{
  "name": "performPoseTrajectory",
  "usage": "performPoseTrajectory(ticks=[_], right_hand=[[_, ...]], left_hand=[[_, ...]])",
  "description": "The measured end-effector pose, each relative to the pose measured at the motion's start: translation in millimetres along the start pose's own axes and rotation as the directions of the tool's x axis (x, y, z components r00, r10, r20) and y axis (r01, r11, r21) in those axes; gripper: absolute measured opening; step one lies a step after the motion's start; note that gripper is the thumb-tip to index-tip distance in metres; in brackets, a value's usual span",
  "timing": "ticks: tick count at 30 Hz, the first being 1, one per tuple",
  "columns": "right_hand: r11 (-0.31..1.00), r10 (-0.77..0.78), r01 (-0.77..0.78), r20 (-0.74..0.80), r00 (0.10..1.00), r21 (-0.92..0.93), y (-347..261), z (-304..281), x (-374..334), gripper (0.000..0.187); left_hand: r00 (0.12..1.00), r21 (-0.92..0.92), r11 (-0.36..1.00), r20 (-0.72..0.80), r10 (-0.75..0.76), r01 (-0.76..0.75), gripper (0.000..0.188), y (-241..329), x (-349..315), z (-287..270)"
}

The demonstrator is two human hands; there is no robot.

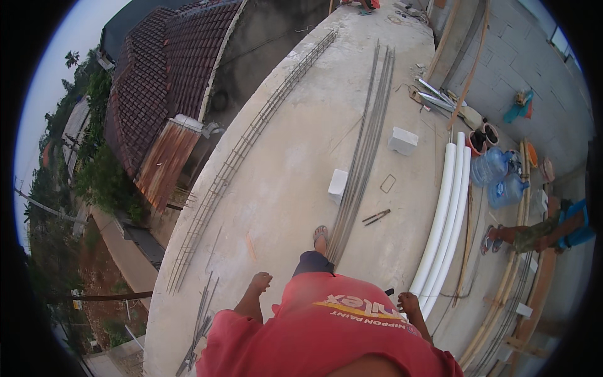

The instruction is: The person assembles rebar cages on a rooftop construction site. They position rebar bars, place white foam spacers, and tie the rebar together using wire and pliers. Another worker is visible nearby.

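Note:
My left hand (260,281) hangs out to the side over the concrete slab (289,169), its fingers loosely bent and nothing seen in them. On the other side, my right hand (408,303) is closed beside the white pipes (434,220). A small dark thing (389,291) sticks out next to it, too little showing to name. Ahead of my sandalled foot (321,236) runs a bundle of long steel rods (363,163). Dark pincers (376,217) and a bent wire stirrup (388,183) lie right of the rods.
Two white blocks (402,141) flank the rods. A long rebar cage (242,147) follows the slab's left edge, with a drop beyond. Water jugs (507,191), bamboo poles (512,276) and another person (540,232) are at right, by a block wall (527,69).

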State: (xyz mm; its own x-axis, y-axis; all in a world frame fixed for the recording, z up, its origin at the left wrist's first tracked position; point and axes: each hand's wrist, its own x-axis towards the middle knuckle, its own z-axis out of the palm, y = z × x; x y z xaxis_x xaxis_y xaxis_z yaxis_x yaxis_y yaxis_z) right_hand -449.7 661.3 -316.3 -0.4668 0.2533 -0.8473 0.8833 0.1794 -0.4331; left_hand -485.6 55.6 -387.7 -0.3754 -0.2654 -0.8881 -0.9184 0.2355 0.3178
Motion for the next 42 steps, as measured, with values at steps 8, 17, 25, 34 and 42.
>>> performPoseTrajectory(ticks=[8,17,25,34,42], right_hand=[[0.975,0.209,-0.212,0.042,0.977,0.072,49.8,-43.7,83.5,0.031],[0.539,-0.252,0.484,0.416,0.874,-0.69,45.6,-150.3,162.8,0.033],[0.995,0.094,-0.097,-0.101,0.99,-0.024,-174.8,-436.7,253.0,0.034],[0.889,-0.373,0.333,-0.074,0.925,-0.313,-459.6,-486.1,342.6,0.041],[0.454,-0.216,0.561,0.525,0.823,-0.693,-465.7,-467.8,418.1,0.045]], left_hand=[[0.912,0.223,0.905,-0.113,0.394,-0.363,0.044,296.6,96.2,-11.4],[0.886,0.017,0.894,-0.124,0.447,-0.448,0.046,486.5,12.9,116.3],[1.0,0.01,1.0,0.02,0.008,-0.008,0.051,376.4,-52.8,269.9],[0.98,-0.144,0.986,-0.17,-0.104,0.08,0.043,317.7,-20.1,354.6],[0.95,0.014,0.975,-0.218,0.221,-0.224,0.044,525.0,45.3,446.2]])
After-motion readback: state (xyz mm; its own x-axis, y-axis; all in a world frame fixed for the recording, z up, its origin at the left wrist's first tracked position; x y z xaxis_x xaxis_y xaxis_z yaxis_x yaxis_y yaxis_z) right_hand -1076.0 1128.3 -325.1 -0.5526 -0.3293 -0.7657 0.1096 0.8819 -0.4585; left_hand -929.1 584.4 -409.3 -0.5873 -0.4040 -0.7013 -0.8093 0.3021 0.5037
